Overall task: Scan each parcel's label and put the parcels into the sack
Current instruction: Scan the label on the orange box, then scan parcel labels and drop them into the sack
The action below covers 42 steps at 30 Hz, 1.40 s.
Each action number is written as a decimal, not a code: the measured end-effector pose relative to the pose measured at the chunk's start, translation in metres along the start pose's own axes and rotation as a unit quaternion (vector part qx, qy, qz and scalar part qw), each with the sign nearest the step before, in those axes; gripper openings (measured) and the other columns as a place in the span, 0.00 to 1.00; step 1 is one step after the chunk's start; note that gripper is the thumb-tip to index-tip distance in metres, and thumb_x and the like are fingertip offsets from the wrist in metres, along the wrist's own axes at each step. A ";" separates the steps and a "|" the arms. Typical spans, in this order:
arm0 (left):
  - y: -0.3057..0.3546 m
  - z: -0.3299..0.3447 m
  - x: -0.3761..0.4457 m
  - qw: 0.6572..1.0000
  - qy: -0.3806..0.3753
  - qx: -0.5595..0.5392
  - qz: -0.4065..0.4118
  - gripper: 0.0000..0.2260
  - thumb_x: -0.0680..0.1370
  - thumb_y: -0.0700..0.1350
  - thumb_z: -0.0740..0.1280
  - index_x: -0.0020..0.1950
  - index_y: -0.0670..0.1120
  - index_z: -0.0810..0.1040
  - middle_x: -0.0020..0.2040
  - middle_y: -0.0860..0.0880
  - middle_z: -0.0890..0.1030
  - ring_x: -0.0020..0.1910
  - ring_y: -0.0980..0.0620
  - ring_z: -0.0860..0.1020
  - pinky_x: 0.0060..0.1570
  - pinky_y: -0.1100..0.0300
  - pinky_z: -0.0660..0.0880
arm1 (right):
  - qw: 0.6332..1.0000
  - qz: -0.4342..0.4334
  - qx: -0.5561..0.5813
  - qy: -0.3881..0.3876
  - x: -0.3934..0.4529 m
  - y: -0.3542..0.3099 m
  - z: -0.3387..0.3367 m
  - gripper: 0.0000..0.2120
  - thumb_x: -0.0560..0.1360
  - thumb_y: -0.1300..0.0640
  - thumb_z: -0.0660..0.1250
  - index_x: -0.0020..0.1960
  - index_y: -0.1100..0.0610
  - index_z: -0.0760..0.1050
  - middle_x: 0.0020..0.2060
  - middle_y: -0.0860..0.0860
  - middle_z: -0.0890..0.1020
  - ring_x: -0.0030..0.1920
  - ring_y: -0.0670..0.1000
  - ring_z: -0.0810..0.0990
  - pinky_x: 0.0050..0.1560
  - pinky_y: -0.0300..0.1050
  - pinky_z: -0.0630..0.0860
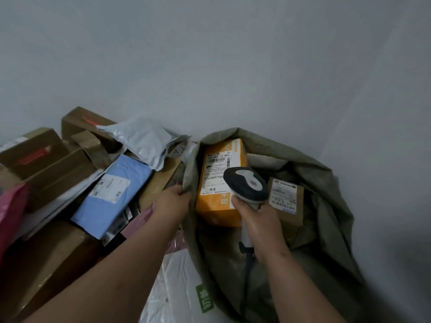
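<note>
A grey-green sack lies open on the right. Inside it an orange parcel stands with its white label facing up, and a small brown box with a label sits to its right. My left hand grips the sack's left rim and holds it open. My right hand grips the handle of a barcode scanner, whose dark head hovers over the orange parcel's lower right part. A cable hangs from the scanner's handle.
A pile of parcels fills the left: a blue bag with a label, a grey mailer, several brown boxes, a pink bag. A white bag lies at the bottom. A grey wall stands behind.
</note>
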State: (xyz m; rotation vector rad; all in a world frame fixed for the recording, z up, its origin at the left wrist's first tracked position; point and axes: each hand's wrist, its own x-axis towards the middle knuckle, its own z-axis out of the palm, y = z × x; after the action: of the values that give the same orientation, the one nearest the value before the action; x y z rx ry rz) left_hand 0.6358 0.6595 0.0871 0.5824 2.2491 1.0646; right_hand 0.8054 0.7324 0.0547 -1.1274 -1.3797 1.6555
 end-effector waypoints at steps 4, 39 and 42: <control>0.038 -0.026 -0.001 0.976 0.032 -0.203 0.068 0.09 0.82 0.45 0.64 0.44 0.51 0.81 0.39 0.49 0.84 0.39 0.53 0.83 0.38 0.58 0.82 | 0.999 0.022 -0.015 -0.043 0.019 0.000 0.005 0.15 0.67 0.39 0.75 0.53 0.37 0.80 0.51 0.39 0.85 0.55 0.42 0.82 0.55 0.43 0.77; -0.182 -0.070 -0.084 0.977 -0.182 -0.083 -0.080 0.08 0.81 0.49 0.67 0.50 0.45 0.78 0.43 0.47 0.80 0.38 0.50 0.77 0.38 0.59 0.72 | 0.978 0.159 -0.095 0.097 -0.170 0.047 0.052 0.12 0.74 0.50 0.75 0.47 0.60 0.81 0.30 0.50 0.85 0.33 0.50 0.86 0.32 0.42 0.79; -0.194 -0.050 -0.101 0.960 -0.226 -0.092 -0.134 0.08 0.80 0.49 0.68 0.49 0.45 0.78 0.44 0.46 0.80 0.40 0.49 0.77 0.41 0.57 0.73 | 0.974 0.168 -0.092 0.122 -0.185 0.070 0.039 0.12 0.74 0.50 0.76 0.48 0.59 0.81 0.33 0.50 0.86 0.34 0.49 0.86 0.31 0.42 0.78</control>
State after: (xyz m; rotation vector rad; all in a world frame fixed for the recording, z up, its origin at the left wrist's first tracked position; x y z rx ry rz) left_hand 0.6501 0.4578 -0.0104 0.3807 1.7487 0.8856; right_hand 0.8416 0.5364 0.0222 -1.6895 -1.2511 1.5697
